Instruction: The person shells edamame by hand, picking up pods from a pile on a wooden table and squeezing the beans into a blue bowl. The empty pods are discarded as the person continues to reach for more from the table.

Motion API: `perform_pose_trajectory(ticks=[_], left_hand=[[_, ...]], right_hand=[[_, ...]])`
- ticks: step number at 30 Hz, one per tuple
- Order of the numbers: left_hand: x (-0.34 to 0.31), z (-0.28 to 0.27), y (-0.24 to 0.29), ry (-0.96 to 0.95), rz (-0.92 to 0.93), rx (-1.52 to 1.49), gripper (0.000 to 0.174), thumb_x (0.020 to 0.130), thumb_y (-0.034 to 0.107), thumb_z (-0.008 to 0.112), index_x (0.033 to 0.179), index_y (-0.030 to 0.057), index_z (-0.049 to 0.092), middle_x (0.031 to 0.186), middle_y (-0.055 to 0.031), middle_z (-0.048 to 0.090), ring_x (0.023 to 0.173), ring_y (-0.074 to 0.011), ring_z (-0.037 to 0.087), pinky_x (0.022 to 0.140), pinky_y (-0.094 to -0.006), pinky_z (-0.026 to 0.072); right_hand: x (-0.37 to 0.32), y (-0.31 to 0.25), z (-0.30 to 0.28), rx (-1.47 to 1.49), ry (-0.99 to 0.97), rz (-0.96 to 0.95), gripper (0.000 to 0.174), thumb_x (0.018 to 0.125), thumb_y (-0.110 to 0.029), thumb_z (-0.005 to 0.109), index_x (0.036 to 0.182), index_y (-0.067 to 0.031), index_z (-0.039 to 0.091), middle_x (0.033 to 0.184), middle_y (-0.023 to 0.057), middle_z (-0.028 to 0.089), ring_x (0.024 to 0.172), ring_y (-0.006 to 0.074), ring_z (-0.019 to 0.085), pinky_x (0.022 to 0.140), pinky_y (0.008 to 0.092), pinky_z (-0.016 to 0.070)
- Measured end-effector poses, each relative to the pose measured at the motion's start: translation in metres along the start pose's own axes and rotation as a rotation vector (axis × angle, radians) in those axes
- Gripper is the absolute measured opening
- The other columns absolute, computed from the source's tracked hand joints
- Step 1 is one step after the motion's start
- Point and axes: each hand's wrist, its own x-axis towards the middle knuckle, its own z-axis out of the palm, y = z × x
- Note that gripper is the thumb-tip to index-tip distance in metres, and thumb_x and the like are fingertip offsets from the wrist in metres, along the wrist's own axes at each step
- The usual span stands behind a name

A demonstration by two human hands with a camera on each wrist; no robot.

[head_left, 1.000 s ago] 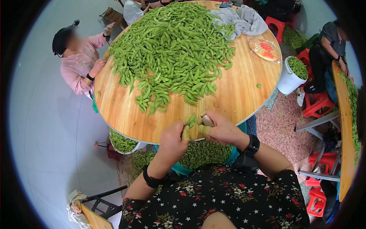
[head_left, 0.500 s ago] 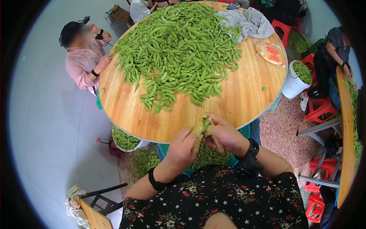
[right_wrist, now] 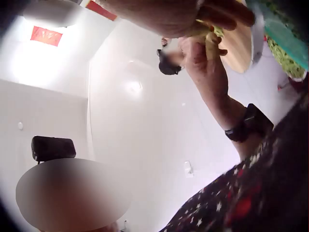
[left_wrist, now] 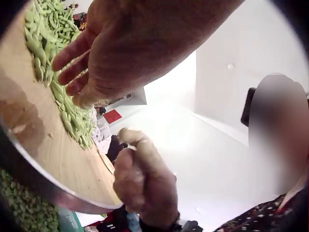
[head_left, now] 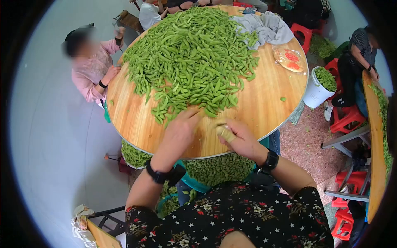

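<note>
The left hand (head_left: 180, 129) reaches over the near edge of a large heap of green soybean pods (head_left: 190, 53) on a round wooden table (head_left: 269, 95). In the left wrist view its fingers (left_wrist: 72, 67) are extended and slightly apart beside the pods, with nothing seen held. Close to the table's front edge, the right hand (head_left: 237, 138) has its fingers curled in, yellowish wraps on the thumb and fingers. No pod shows in it; its palm is hidden. A teal basin (head_left: 191, 182) of shelled beans (head_left: 219, 167) sits below the table edge.
A grey cloth (head_left: 269, 29) and a bagged round item (head_left: 289, 60) lie at the table's right. Beyond stand a white bucket (head_left: 316, 94) of pods and red stools (head_left: 347, 118). One person in pink (head_left: 89, 78) sits at the left; others are farther back.
The hands were together over a green pod half a second ago. Now they are apart: the left has gone forward and left to the heap, and the pod no longer shows between them.
</note>
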Motion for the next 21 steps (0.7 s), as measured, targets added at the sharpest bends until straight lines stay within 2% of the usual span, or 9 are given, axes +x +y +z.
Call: perform_pose_trajectory(ticks=[2,4,6,7,9,14,16,18,21], left_hand=[[0.012,0.018,-0.007,0.086,0.069,-0.043,0.022,0.084,0.006,0.057,0.106,0.0043,0.062,0.101,-0.0142,0.060,0.093,-0.0354,0.059,0.078,-0.0417,0.0490],[0.018,0.034,-0.016,-0.123,0.016,-0.033,0.017,0.082,0.001,0.057,0.098,0.0026,0.060,0.097,-0.0149,0.058,0.092,-0.0358,0.058,0.077,-0.0427,0.0484],[0.017,0.037,-0.015,-0.119,-0.030,-0.091,0.017,0.080,0.001,0.058,0.097,0.0022,0.058,0.095,-0.0156,0.057,0.090,-0.0365,0.057,0.076,-0.0435,0.0478],[0.015,0.038,-0.014,-0.121,-0.085,-0.148,0.017,0.079,0.001,0.059,0.096,0.0017,0.056,0.093,-0.0164,0.056,0.089,-0.0373,0.057,0.075,-0.0443,0.0471],[0.011,0.035,-0.009,-0.100,-0.044,-0.085,0.020,0.079,0.001,0.059,0.098,0.0020,0.055,0.093,-0.0170,0.056,0.089,-0.0380,0.056,0.075,-0.0446,0.0466],[-0.001,0.013,0.011,-0.211,-0.159,-0.065,0.026,0.077,0.002,0.061,0.102,0.0024,0.053,0.088,-0.0180,0.056,0.084,-0.0417,0.054,0.074,-0.0447,0.0457],[-0.005,0.001,0.024,-0.127,-0.127,-0.251,0.026,0.074,0.003,0.062,0.098,0.0005,0.053,0.085,-0.0155,0.058,0.079,-0.0364,0.058,0.071,-0.0416,0.0474],[-0.008,0.000,0.031,-0.090,-0.194,-0.462,0.023,0.078,0.004,0.062,0.100,0.0003,0.054,0.084,-0.0123,0.059,0.076,-0.0296,0.059,0.070,-0.0370,0.0477],[-0.010,0.011,0.039,-0.002,-0.303,-0.907,0.018,0.087,0.005,0.059,0.104,0.0009,0.055,0.085,-0.0066,0.061,0.074,-0.0173,0.059,0.069,-0.0291,0.0476]], right_hand=[[0.005,0.017,-0.003,0.011,0.052,-0.059,0.027,0.099,-0.026,0.045,0.111,-0.0036,0.055,0.076,0.0087,0.059,0.071,0.0199,0.061,0.065,0.0324,0.0466],[0.006,0.032,-0.004,0.029,0.109,-0.117,0.028,0.099,-0.027,0.045,0.112,-0.0041,0.055,0.075,0.0067,0.057,0.070,0.0177,0.059,0.065,0.0301,0.0459],[0.003,0.038,-0.003,-0.364,0.196,-0.281,0.027,0.099,-0.026,0.045,0.111,-0.0042,0.054,0.074,0.0065,0.055,0.068,0.0185,0.056,0.065,0.0315,0.0450],[0.002,0.036,-0.004,-0.360,0.203,-0.278,0.027,0.099,-0.026,0.045,0.111,-0.0042,0.054,0.074,0.0065,0.055,0.068,0.0185,0.056,0.065,0.0315,0.0450],[-0.001,0.026,-0.005,0.097,0.164,0.002,0.024,0.098,-0.024,0.046,0.108,-0.0032,0.053,0.076,0.0110,0.057,0.069,0.0250,0.058,0.064,0.0379,0.0448],[-0.004,0.022,-0.009,-0.242,0.168,-0.137,0.020,0.096,-0.022,0.047,0.100,-0.0028,0.051,0.073,0.0129,0.057,0.067,0.0253,0.060,0.062,0.0382,0.0460],[-0.008,0.013,-0.007,-0.412,0.194,-0.226,0.019,0.096,-0.022,0.048,0.097,-0.0026,0.050,0.072,0.0125,0.057,0.064,0.0241,0.061,0.060,0.0371,0.0467],[-0.010,-0.002,-0.004,-0.113,-0.027,0.021,0.019,0.097,-0.021,0.047,0.093,-0.0025,0.048,0.071,0.0096,0.059,0.056,0.0204,0.061,0.053,0.0336,0.0468],[-0.008,-0.002,0.007,0.166,0.086,0.082,0.018,0.098,-0.019,0.045,0.092,-0.0025,0.049,0.072,0.0071,0.060,0.053,0.0179,0.061,0.049,0.0319,0.0461]])
